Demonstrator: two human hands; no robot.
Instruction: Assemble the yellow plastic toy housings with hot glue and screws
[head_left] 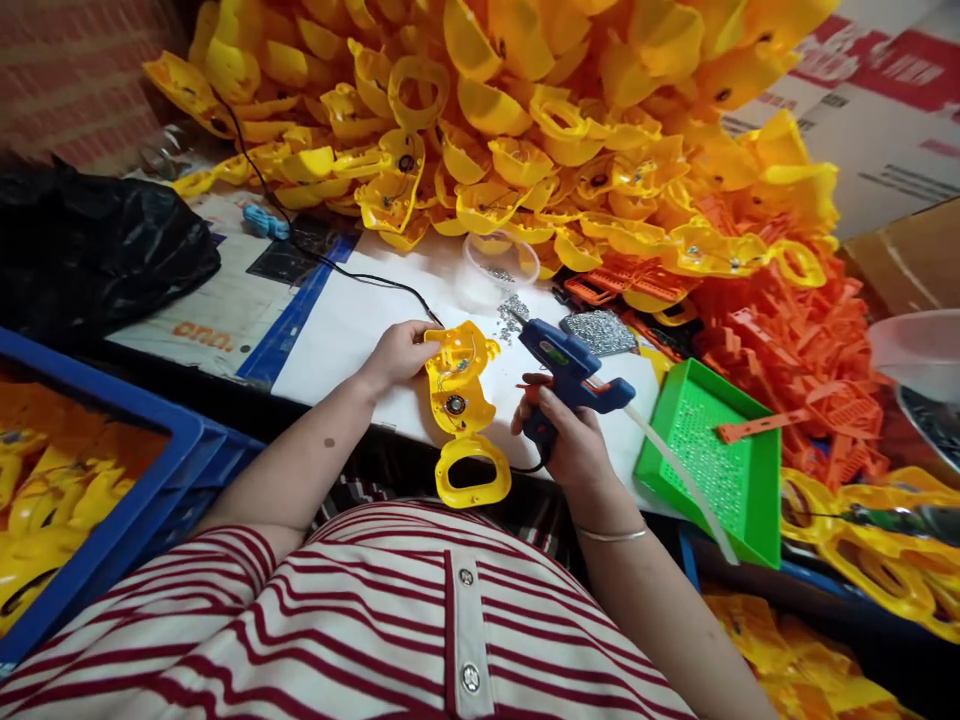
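Observation:
My left hand [405, 352] pinches the upper left edge of a yellow plastic shell [442, 400], whose open inside faces up. Thin wires and a round dark part show in the shell, and an oval ring forms its lower end. Closed round the handle of a blue glue gun [566, 365] is my right hand [566, 430]. The gun's nozzle points up and left, a little to the right of the shell and apart from it. A pale glue stick [686, 480] trails from the gun's back over a green tray [769, 480].
Yellow shells [495, 105] are heaped at the back, beside a pile of orange parts [795, 350]. Small screws lie near a clear tub [499, 280]. A black bag [97, 250] sits at left, above a blue crate [184, 450]. A black cable crosses the white sheet [330, 340].

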